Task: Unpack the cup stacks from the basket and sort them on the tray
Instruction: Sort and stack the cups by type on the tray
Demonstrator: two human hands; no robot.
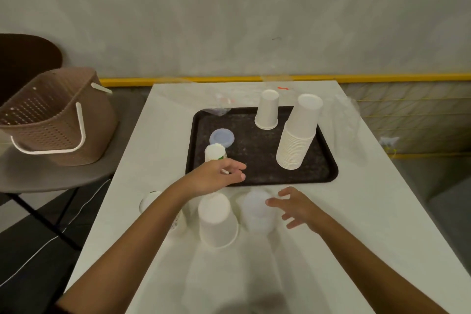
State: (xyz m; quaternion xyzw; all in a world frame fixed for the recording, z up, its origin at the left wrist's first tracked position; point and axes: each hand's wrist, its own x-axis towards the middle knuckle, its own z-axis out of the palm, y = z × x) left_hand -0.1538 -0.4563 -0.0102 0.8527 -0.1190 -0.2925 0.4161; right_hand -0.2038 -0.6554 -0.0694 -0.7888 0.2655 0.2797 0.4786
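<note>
- Two hands work over the white table [356, 211]. The left hand [216, 177] reaches across the near-left rim of the black tray [254, 155], fingers loosely extended and slightly parted, just beside a small printed cup stack [215, 153] standing upright at the tray's left edge. Whether the fingers touch that stack cannot be told.
- The right hand [297, 205] hovers with fingers spread; its fingertips sit at the right side of a translucent cup stack [257, 211], which stands inverted on the table just short of the tray. No grip is closed.
- A white cup stack [218, 222] stands inverted between the two forearms, long axis vertical, nearer the left arm.
- Tray contents: a tall white stack [298, 132] leaning slightly, a short white stack [267, 109], a bluish lid [221, 137].
- The basket [51, 115] on the chair to the left shows no cups in its visible interior.
</note>
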